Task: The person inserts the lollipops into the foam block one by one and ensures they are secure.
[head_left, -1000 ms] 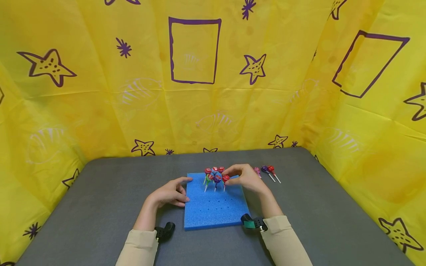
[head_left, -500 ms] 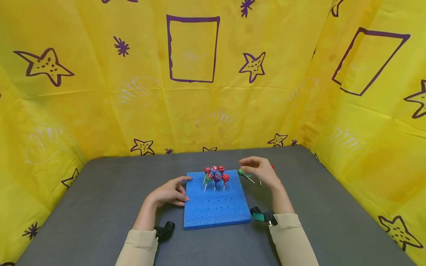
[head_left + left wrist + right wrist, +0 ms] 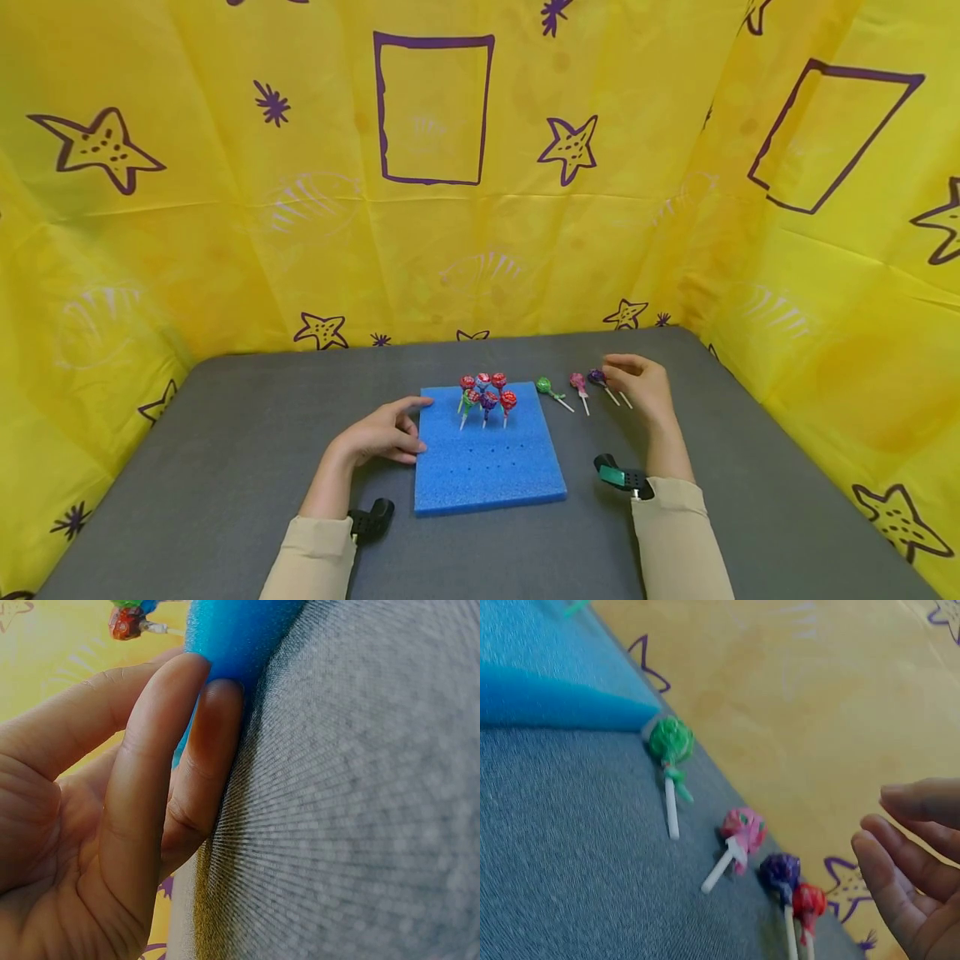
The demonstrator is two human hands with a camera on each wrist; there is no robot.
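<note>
My left hand (image 3: 381, 433) rests against the left edge of a blue foam board (image 3: 487, 483), fingertips touching its side, as the left wrist view also shows. Several wrapped lollipops (image 3: 489, 402) stand upright in the board's far half, in two rows. To the right, my right hand (image 3: 643, 390) is above a purple lollipop (image 3: 597, 377) and a red lollipop (image 3: 808, 901) lying side by side. Its fingers are bent with a gap to the thumb and hold nothing. In the head view this hand hides the red lollipop's head.
A green lollipop (image 3: 544, 386) lies beside the board's far right corner, and a pink lollipop (image 3: 577, 382) lies between it and the purple one. Small holes (image 3: 490, 469) dot the board's near half. A yellow patterned curtain (image 3: 450, 250) closes off the grey table (image 3: 262, 408).
My right hand has let go of the red lollipop standing at the front right of the group and moved right, past the green and pink ones. The left hand stays at the board's edge.
</note>
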